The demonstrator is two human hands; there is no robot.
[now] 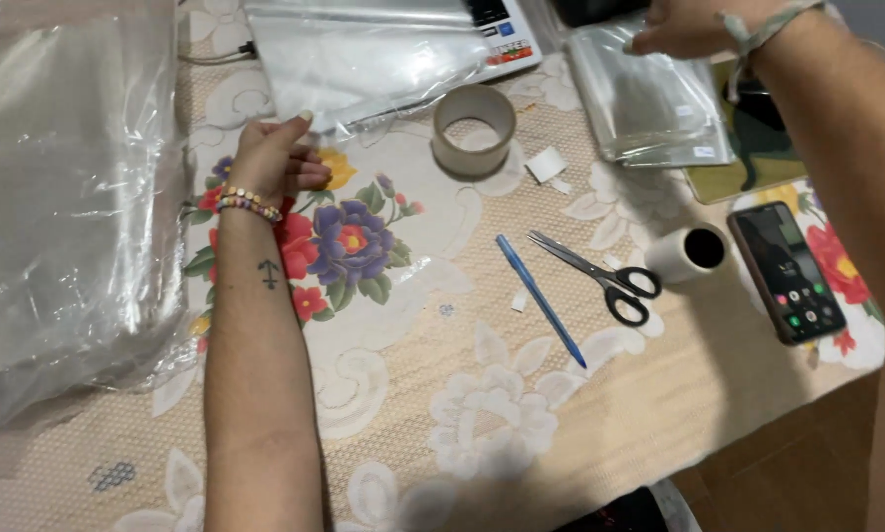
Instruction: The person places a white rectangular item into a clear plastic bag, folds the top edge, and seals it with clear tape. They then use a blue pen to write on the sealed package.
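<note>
With the left hand pinching the corner of the clear plastic sheet at upper centre and the right hand gripping the stack of clear plastic bags at upper right, either film may slip, likely snagging the cardboard tape roll.

Two tape rolls, one scissors, one pen, one phone.

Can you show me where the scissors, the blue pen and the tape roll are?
scissors [600, 271]: head view, on the pivot where the blades meet the black handles.
blue pen [539, 299]: head view, middle of the barrel.
tape roll [441, 128]: head view, left wall of the ring.
</note>
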